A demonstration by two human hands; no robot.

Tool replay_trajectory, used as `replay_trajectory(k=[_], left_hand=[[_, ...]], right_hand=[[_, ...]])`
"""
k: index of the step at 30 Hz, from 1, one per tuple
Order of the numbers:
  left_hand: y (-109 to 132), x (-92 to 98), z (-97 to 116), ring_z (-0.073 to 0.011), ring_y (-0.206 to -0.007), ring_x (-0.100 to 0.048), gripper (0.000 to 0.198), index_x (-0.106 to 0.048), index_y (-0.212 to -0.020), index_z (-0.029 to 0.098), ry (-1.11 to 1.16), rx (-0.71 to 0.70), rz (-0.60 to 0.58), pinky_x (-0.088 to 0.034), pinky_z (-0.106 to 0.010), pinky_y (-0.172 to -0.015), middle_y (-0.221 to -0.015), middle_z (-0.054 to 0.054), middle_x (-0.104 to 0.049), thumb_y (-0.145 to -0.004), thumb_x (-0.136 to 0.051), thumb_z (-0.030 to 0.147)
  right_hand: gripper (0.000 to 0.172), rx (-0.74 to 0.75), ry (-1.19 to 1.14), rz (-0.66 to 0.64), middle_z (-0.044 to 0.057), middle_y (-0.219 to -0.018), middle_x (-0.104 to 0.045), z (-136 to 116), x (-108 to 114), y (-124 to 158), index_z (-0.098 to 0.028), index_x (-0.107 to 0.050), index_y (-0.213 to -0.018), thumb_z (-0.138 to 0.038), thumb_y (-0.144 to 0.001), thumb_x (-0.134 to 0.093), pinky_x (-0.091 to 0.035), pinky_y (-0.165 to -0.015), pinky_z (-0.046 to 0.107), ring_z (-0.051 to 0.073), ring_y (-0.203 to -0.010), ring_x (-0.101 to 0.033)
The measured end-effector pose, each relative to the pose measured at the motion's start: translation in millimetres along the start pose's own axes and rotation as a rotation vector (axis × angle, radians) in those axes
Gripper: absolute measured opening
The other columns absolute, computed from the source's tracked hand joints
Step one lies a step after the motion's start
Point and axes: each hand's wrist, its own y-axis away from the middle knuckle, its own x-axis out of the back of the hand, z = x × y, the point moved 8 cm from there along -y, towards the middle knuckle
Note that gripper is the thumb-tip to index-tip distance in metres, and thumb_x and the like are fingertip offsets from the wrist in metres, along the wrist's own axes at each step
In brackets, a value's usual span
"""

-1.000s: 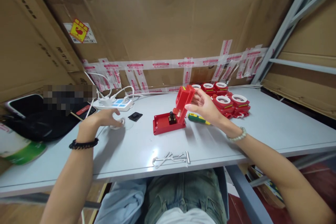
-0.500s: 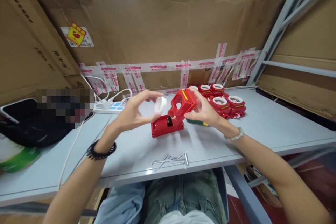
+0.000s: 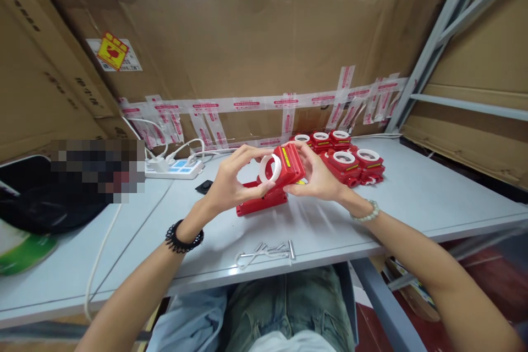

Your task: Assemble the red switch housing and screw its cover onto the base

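White ring (image 3: pixel 261 171) in left hand (image 3: pixel 231 186)

Grey table (image 3: pixel 412 203) against taped cardboard wall (image 3: pixel 247 55)

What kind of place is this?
Likely a makeshift assembly bench in a storeroom: the left hand holds a white ring, the right hand a red housing, more housings stacked behind, taped cardboard walls, metal shelving.

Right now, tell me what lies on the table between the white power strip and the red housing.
Head view: a small black pad lies between the power strip and the red housing.
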Motion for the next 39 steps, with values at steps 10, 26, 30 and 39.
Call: replay_trajectory(k=[10, 26, 30, 39], left_hand=[[-0.4, 1.6, -1.4, -0.0198, -0.09, -0.059, 0.046, -0.061, -0.121, 0.023, 0.001, 0.019, 0.011, -0.052, -0.034, -0.077, -0.104, -0.006, -0.068, -0.08, -0.074, 0.039], [2.3, -3.4, -2.0, -0.0252, -0.12, -0.056, 0.048, -0.057, -0.132, 0.03, 0.154, 0.04, -0.163, -0.052, -0.037, -0.09, -0.132, -0.009, -0.059, -0.085, -0.069, 0.025], [1.8, -2.4, 0.5, -0.0268, -0.129, -0.05, 0.054, -0.052, -0.136, 0.03, 0.162, 0.023, -0.16, -0.048, -0.039, -0.097, -0.141, -0.009, -0.053, -0.085, -0.07, 0.026], [0.5, 0.3, 2.4, -0.0212, -0.103, -0.059, 0.042, -0.059, -0.125, 0.021, 0.042, 0.06, -0.064, -0.053, -0.034, -0.083, -0.114, -0.01, -0.064, -0.085, -0.07, 0.03]], right_hand=[[0.075, -0.001, 0.005, -0.01, 0.01, -0.129, -0.056, -0.9, -3.8, 1.1, -0.025, -0.038, -0.12, -0.025, -0.06, -0.084, -0.047, -0.104, 0.041, 0.024, -0.119, -0.059], [0.08, -0.056, 0.004, 0.002, 0.011, -0.129, -0.055, 5.3, 1.4, 0.3, -0.025, -0.041, -0.119, -0.028, -0.055, -0.088, -0.045, -0.105, 0.043, 0.026, -0.121, -0.056], [0.077, -0.043, 0.008, 0.007, 0.01, -0.127, -0.056, 2.9, 0.9, 0.1, -0.024, -0.04, -0.119, -0.027, -0.057, -0.086, -0.045, -0.106, 0.042, 0.025, -0.12, -0.057], [0.079, -0.016, 0.005, -0.002, 0.01, -0.125, -0.057, 4.6, -0.1, -0.6, -0.024, -0.042, -0.119, -0.022, -0.055, -0.087, -0.047, -0.104, 0.042, 0.025, -0.118, -0.058]])
